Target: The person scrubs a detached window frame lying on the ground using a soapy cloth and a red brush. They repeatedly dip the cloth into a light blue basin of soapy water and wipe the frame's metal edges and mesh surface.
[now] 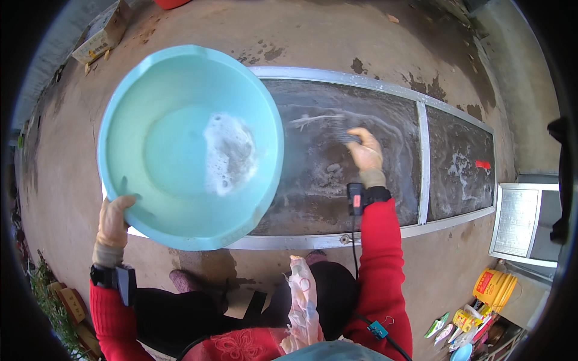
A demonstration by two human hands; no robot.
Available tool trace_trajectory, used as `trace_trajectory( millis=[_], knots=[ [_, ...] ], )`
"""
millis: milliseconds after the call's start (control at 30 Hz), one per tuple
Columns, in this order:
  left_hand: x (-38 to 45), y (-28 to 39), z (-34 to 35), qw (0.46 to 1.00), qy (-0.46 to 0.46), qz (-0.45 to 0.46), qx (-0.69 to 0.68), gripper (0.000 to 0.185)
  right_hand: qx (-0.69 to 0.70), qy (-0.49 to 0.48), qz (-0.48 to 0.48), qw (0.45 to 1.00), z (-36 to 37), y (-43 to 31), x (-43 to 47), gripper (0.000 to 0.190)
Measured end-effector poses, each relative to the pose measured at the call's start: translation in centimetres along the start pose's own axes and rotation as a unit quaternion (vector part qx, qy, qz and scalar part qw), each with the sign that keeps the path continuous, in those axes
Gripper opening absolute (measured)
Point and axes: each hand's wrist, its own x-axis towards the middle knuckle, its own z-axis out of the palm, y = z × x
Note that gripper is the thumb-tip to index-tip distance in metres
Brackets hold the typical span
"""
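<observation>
A large light-blue plastic basin (180,90) with suds and a little water is tilted toward the right over the left part of a metal-framed panel door (423,162) lying flat. My left hand (114,221) grips the basin's lower left rim. Farther right, my right hand (366,151) holds a dark scrubbing pad (347,135), blurred, over the wet, soapy panel. Foam (230,153) floats at the basin's right side. Both hands wear pale gloves, with devices strapped at the wrists. The basin hides the door's left part.
The door's lock (346,239) is at its near edge, by my feet. A smaller framed panel (517,221), a yellow bucket (494,286) and assorted packets stand at the right. A box (97,40) sits at the upper left, plants (52,307) at the lower left.
</observation>
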Motion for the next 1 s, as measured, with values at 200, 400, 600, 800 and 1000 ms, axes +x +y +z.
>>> trace_trajectory(
  millis=[200,400,600,800,1000],
  knots=[
    [-2.7,-1.1,-7.2,0.988,0.123,0.054,-0.071,0.054,-0.169,0.006,-0.046,0.985,11.6,1.0,-2.7,0.035],
    [-5.0,-2.5,-13.5,0.969,0.217,0.018,-0.113,0.035,-0.405,-0.373,-0.370,0.748,23.9,-9.9,-3.5,0.022],
    [-7.8,-5.5,-17.4,0.941,0.295,-0.040,-0.158,0.032,-0.286,0.051,-0.115,0.950,21.0,-10.4,7.5,0.028],
    [-9.0,-6.8,-21.3,0.943,0.296,-0.027,-0.147,0.034,-0.330,-0.373,-0.402,0.768,28.8,-10.5,-3.2,0.029],
    [-10.7,-9.3,-24.0,0.944,0.310,0.047,0.105,0.030,-0.325,-0.029,-0.189,0.926,16.9,-5.9,3.1,0.025]
  ],
)
